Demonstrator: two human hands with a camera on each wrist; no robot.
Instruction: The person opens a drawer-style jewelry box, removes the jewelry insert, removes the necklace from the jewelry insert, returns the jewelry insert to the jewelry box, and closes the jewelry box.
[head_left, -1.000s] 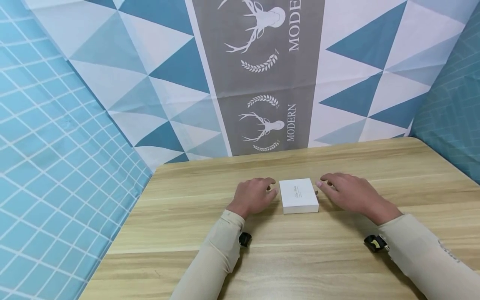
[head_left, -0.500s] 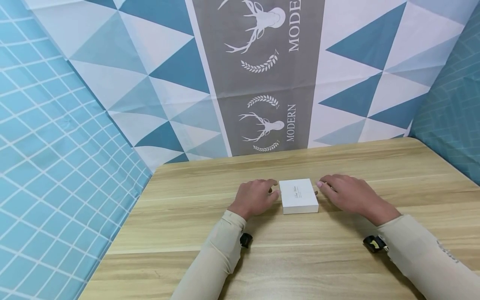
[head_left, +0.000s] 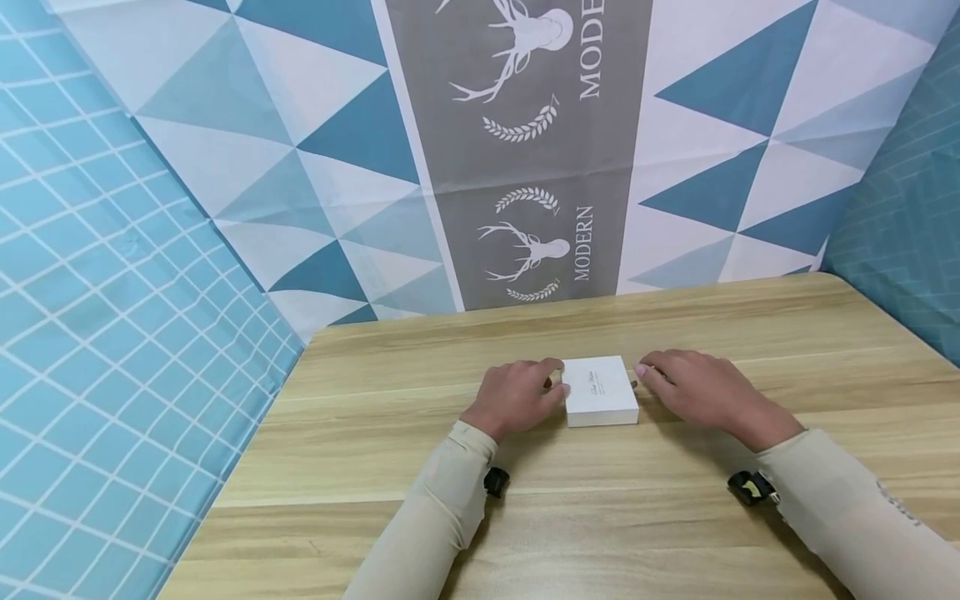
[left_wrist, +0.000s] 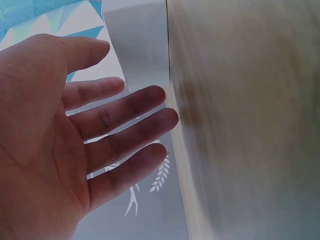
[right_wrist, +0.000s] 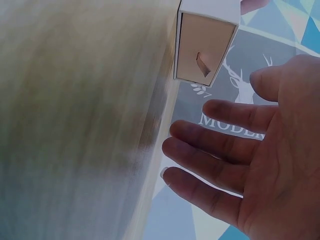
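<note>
A small white drawer box [head_left: 598, 388] with fine print on its lid lies flat on the wooden table. From its right side, seen in the right wrist view, a brown ribbon tab [right_wrist: 202, 65] sticks out of the beige drawer front [right_wrist: 200, 37]. My left hand [head_left: 517, 396] is at the box's left side, thumb and fingertips against or very close to it; firm contact cannot be told. Its fingers look fairly straight in the left wrist view. My right hand [head_left: 701, 387] hovers just right of the tab, fingers spread and holding nothing.
The wooden table [head_left: 600, 517] reaches back to a patterned cloth wall [head_left: 540, 167]. A blue tiled-pattern cloth [head_left: 112, 333] borders the left side, and a teal cloth [head_left: 900, 225] borders the right. Dark devices [head_left: 750, 487] are strapped under both wrists.
My left hand has moved right, up to the box's left side. My right hand first came slightly closer to the tab and has since stayed almost still. The box has barely shifted.
</note>
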